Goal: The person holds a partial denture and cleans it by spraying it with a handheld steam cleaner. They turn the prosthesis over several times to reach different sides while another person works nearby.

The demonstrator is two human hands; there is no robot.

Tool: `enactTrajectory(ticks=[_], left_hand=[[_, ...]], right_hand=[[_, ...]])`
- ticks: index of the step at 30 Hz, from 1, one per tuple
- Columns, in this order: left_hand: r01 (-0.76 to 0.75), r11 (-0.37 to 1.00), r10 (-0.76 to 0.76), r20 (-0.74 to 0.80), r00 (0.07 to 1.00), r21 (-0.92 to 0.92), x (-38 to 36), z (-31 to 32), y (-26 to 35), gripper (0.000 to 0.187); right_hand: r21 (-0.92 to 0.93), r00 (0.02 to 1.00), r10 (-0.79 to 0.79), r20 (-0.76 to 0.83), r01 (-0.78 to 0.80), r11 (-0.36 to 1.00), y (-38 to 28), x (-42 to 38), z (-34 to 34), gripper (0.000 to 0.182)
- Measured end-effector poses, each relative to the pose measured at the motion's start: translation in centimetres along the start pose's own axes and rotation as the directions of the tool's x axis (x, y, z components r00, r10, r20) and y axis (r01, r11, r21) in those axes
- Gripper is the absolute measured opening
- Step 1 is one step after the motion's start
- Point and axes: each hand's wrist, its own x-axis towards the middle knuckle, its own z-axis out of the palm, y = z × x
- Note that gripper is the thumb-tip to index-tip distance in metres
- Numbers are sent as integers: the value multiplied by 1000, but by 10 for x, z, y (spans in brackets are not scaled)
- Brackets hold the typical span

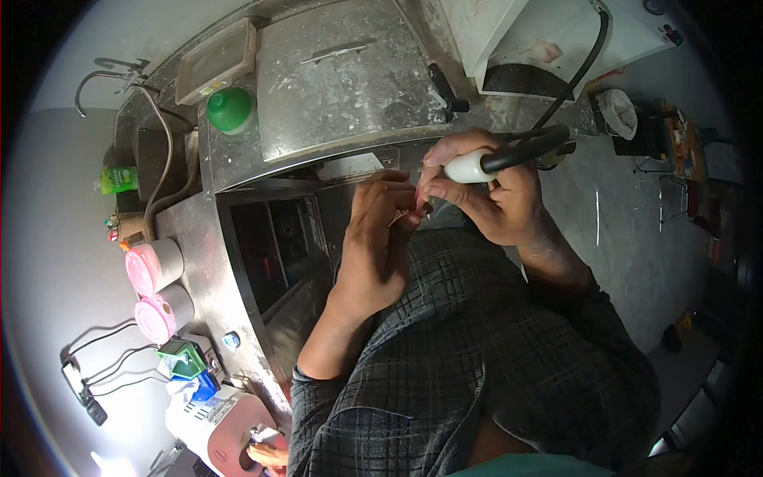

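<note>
In the head view my left hand (377,234) is closed, its fingertips pinching a small pink piece (419,196) with a whitish edge. The fingers cover most of it, so its full shape is hidden. My right hand (497,195) is wrapped round a white rotary handpiece (467,166), from which a thick black cable (528,149) runs up and away. The right thumb and fingertips meet the left fingertips at the pink piece. A small tip shows just below them, too small to make out. Both hands are in front of my checked shirt (445,318).
A stained metal bench (342,95) carries a green bowl (229,110) and a shallow tray (218,60). Beside the sink (151,159) stand two pink-lidded tubs (143,269). At lower left, another person's hand (266,455) is at a pink machine (230,437). An open drawer (274,246) lies below the bench.
</note>
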Motion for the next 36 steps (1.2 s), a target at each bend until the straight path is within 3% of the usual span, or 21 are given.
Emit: enactTrajectory(ticks=[6, 8, 11, 15, 17, 21, 24, 29, 36], left_hand=[[147, 967, -166, -78, 983, -208, -5, 12, 2, 7], [168, 909, -216, -87, 972, -382, -6, 13, -5, 5], [134, 843, -198, -69, 978, -521, -6, 10, -11, 9], [121, 812, -218, -104, 971, -571, -8, 10, -18, 12], [88, 723, -225, -113, 968, -685, -9, 12, -22, 14], [106, 656, -287, -117, 951, -747, -10, 13, -21, 18], [75, 638, -311, -168, 935, -766, -8, 15, -21, 21], [31, 565, -380, -226, 897, -824, -5, 17, -22, 16], [43, 605, -453, -299, 840, -795, -2, 20, -27, 16]], right_hand=[[-5, 1000, 21, -4, -21, 1000, 1, 2, 2, 20], [-11, 998, 2, -59, -2, 1000, 0, 4, 2, 20], [-44, 998, -5, -69, 2, 999, -1, 6, -4, 20], [7, 993, 17, -118, -16, 1000, -4, 6, -6, 20], [26, 988, 9, -155, -5, 1000, -5, 5, -8, 22], [0, 984, -75, -161, 76, 997, -8, 7, -13, 25], [-69, 955, -241, -176, 232, 970, -7, 6, -20, 31], [-12, 907, -346, -240, 354, 935, -12, 0, -17, 36], [35, 946, -324, -14, 324, 945, -18, -16, -5, 42]])
